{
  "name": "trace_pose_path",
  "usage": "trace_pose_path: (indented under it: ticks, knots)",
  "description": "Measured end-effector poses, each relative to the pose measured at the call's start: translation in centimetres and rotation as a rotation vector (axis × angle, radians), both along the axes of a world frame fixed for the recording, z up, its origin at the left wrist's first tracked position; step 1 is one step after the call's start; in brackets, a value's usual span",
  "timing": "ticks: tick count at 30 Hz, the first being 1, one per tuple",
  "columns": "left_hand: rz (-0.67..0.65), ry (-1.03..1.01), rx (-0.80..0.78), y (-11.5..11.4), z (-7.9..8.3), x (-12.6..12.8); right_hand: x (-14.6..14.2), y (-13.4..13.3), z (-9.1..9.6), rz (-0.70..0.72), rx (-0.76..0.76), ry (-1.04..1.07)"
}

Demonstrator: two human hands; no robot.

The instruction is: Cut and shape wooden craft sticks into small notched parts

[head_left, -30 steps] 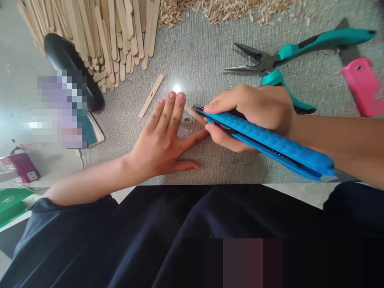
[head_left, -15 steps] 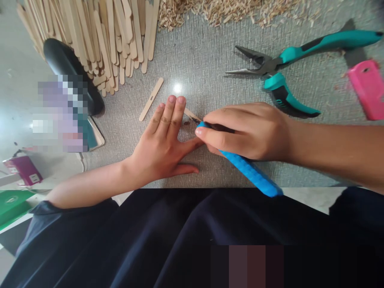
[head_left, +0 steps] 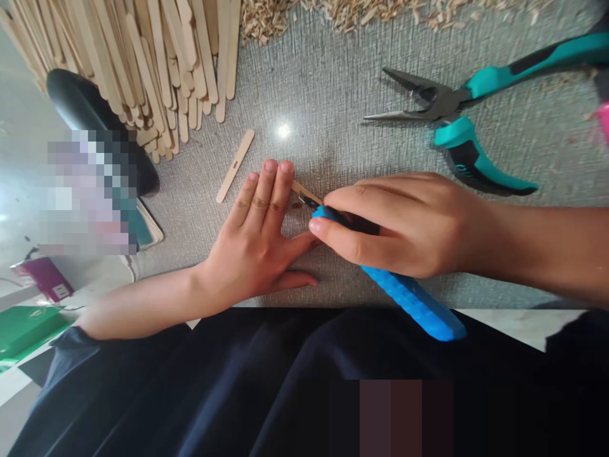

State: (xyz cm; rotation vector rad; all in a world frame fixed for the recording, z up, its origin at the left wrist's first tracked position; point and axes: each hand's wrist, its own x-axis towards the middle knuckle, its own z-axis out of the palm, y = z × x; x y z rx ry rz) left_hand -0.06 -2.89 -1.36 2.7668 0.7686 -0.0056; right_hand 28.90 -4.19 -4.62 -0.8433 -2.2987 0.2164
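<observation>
My left hand point(head_left: 259, 235) lies flat on the grey table point(head_left: 333, 95), fingers spread, pressing down a thin wooden stick point(head_left: 304, 190) that shows between my fingertips and the knife. My right hand point(head_left: 404, 222) is wrapped round a blue utility knife point(head_left: 409, 295). Its dark blade tip touches the stick just right of my left fingers. A second loose stick with a slot point(head_left: 235, 165) lies a little to the upper left of my left hand.
A big pile of wooden sticks point(head_left: 143, 63) fills the upper left, over a black object point(head_left: 90, 120). Wood shavings point(head_left: 356, 13) line the far edge. Teal-handled pliers point(head_left: 451, 108) lie at upper right, a pink object point(head_left: 604, 120) at the right edge.
My right hand has turned the knife from lying low to steeper and drawn the tip onto the stick near my left fingers. The left hand stays flat on the stick.
</observation>
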Motion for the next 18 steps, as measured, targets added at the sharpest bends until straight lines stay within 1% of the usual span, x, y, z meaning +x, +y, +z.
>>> trace_pose_path:
  ticks: [4, 6, 8, 11, 16, 18]
  knots:
    - [-0.010, 0.001, -0.031, 0.03, 0.08, 0.01, 0.17, 0.08, 0.20, 0.009, -0.040, -0.042]
    - [-0.011, 0.010, -0.037, 0.02, 0.11, 0.02, 0.26, 0.04, 0.24, 0.012, -0.060, -0.015]
    - [-0.007, 0.012, -0.023, 0.00, 0.12, 0.01, 0.35, -0.05, 0.18, 0.012, -0.045, 0.006]
    - [-0.006, 0.000, 0.001, -0.01, 0.16, -0.03, 0.42, -0.23, -0.01, 0.010, -0.035, -0.022]
    - [0.002, 0.021, -0.026, -0.01, 0.23, 0.00, 0.46, -0.35, -0.28, 0.010, -0.013, -0.039]
    - [-0.001, 0.017, -0.012, -0.05, 0.15, 0.03, 0.48, -0.34, -0.22, 0.014, -0.013, -0.048]
